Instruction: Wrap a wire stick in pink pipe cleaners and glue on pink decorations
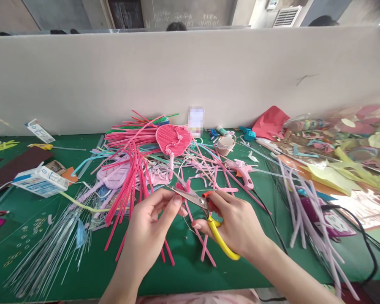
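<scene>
My left hand [150, 230] is closed, thumb and fingers pinching a short pink-red pipe cleaner piece [180, 187]; the part between the fingertips is hidden. My right hand [239, 217] grips a pair of scissors [221, 240] with yellow and orange handles. The blades point left and lie across the left fingertips beside the piece. A thin wire or thread hangs below the left fingers. Just beyond the hands, a pink-red fan-shaped piece [173, 141] with small flowers and a pale pink handle rests on a pile of pipe cleaners.
Red pipe cleaners [139, 169] and a lilac fan-shaped piece [115, 174] lie to the left, near a bundle of thin wires [50, 249]. A pink glue gun [245, 173] with a cable, a paper cup [225, 145] and paper scraps [361, 147] are rightward. A pale partition [190, 71] stands behind.
</scene>
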The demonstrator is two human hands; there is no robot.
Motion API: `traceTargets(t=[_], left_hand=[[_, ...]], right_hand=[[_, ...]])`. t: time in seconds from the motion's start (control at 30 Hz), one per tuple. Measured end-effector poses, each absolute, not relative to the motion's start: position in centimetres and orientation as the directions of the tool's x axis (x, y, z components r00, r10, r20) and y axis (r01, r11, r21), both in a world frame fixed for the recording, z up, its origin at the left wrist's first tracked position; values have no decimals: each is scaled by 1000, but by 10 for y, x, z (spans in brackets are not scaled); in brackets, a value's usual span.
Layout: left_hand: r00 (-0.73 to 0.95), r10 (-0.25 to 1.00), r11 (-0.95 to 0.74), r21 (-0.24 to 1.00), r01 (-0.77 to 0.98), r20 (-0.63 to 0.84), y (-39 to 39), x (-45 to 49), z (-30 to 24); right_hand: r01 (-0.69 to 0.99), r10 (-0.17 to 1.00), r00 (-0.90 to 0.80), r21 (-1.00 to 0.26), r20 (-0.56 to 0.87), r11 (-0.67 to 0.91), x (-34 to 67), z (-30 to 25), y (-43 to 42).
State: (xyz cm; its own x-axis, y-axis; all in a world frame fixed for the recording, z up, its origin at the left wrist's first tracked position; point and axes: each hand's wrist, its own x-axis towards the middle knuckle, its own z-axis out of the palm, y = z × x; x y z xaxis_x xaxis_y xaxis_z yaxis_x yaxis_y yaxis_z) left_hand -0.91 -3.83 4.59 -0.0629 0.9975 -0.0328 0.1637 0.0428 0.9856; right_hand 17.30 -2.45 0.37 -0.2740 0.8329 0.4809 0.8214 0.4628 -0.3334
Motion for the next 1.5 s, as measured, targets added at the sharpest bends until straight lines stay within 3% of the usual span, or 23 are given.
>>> traceTargets(t=[0.7,1.0,1.27,1.4,1.5], left_hand=[[-75,997,14,991,136,-4,-38,-5,47],[-81,997,19,987,162,-6,-38,-7,45],[-185,983,34,985,170,-2,-23,-22,28],[-201,980,40,973,229,6,-14,-31,18],[-218,975,14,969,246,41,-10,-35,11]], right_hand=[[842,764,-304,-214,569,496,176,4,-22],[836,752,-291,-224,592,500,176,1,-23],[863,853,-138,-361,503,353,206,13,-36],[872,874,-216,-316,436,373,224,6,-57],[884,905,-308,-263,294,386,229,-10,-75]])
